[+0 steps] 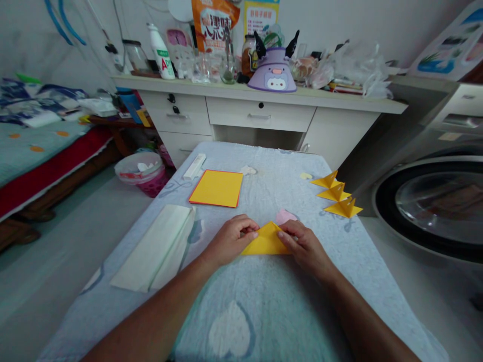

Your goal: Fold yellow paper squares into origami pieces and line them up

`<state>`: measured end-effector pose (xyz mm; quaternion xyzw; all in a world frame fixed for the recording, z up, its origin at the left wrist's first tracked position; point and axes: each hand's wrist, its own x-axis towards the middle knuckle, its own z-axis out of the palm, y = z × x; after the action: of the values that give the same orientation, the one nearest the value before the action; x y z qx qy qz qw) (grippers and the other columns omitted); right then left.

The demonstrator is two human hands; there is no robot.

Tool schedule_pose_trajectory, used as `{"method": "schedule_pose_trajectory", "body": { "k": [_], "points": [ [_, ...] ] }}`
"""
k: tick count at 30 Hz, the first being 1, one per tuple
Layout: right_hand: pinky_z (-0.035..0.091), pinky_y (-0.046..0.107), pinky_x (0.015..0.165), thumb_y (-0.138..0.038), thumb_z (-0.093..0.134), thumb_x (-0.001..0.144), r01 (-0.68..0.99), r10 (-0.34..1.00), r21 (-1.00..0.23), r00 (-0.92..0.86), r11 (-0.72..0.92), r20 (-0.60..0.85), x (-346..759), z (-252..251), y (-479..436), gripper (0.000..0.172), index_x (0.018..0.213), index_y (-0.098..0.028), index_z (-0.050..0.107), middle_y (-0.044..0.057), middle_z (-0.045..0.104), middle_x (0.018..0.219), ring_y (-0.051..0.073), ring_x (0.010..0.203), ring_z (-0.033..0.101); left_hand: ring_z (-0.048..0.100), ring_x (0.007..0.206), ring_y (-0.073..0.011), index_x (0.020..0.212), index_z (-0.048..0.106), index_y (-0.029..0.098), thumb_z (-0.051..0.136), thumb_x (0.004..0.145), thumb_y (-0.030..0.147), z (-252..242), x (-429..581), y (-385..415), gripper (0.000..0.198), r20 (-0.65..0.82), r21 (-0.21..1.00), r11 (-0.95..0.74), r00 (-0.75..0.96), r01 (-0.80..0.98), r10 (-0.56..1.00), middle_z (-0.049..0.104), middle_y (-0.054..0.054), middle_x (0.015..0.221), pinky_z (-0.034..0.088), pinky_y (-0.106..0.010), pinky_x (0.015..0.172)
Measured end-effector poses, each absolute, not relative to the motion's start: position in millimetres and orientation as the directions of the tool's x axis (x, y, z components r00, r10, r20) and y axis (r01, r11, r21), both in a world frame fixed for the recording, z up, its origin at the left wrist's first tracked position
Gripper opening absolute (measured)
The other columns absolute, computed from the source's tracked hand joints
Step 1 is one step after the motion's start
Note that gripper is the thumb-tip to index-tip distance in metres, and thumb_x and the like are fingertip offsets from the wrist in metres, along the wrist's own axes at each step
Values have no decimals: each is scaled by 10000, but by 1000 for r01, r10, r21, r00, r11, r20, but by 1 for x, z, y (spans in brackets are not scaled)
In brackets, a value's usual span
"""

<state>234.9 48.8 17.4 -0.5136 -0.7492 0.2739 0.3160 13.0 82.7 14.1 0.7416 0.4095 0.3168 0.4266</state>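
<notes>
A yellow sheet of paper [267, 242], folded into a triangle with its peak pointing away from me, lies on the cloth-covered table between my hands. My left hand [233, 240] pinches its left slope between thumb and curled fingers. On the opposite slope, my right hand [304, 245] grips the paper, thumb on top. Farther off to the left sits a stack of square yellow paper [217, 188] with a reddish edge showing beneath. Three folded yellow paper shapes [343, 207] with raised points stand in a row on the right.
A pale folded paper bag or packet [154, 249] lies on the table's left side, with a narrow white box [195, 166] beyond it. Behind stands a white cabinet [260, 118] crowded with bottles and jars. A washing machine [433, 166] is at right, a pink bin [143, 173] at left.
</notes>
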Motion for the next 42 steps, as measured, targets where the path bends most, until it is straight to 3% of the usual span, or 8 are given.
{"method": "schedule_pose_trajectory", "body": {
  "k": [6,13,22,32,42],
  "points": [
    [397,272,664,-325,517,907,442,964,-867,-227,229,139,233,19,48,205,790,-194,622,10,586,739,153,708,530,509,698,-120,775,637,156,567,851,259,19,17,77,146,117,898,-291,459,330,881,544,8,762,363,-230,618],
    [358,255,600,-401,542,887,351,974,-929,-223,115,37,233,19,46,249,784,-182,604,-10,518,699,131,638,466,491,676,-113,714,605,157,545,878,272,18,18,76,209,122,894,-302,469,331,875,516,22,713,340,-233,612],
    [400,267,682,-447,581,875,281,980,-949,-173,142,96,227,24,43,267,847,-188,640,6,566,755,147,717,497,492,664,-103,719,618,154,545,884,262,18,17,72,210,121,891,-322,517,320,847,516,25,709,338,-224,600],
    [419,250,620,-474,579,878,231,986,-970,-162,76,38,227,21,41,302,783,-189,602,16,564,751,138,690,500,512,680,-118,840,672,163,563,862,258,20,18,69,147,102,899,-293,495,326,863,573,8,747,368,-225,609],
    [394,234,591,-480,549,895,231,983,-969,-177,87,46,226,22,39,313,778,-193,591,3,539,729,131,667,479,513,672,-111,782,668,155,572,850,229,21,19,68,139,98,902,-286,492,323,865,578,12,725,364,-222,606]
  ]
}}
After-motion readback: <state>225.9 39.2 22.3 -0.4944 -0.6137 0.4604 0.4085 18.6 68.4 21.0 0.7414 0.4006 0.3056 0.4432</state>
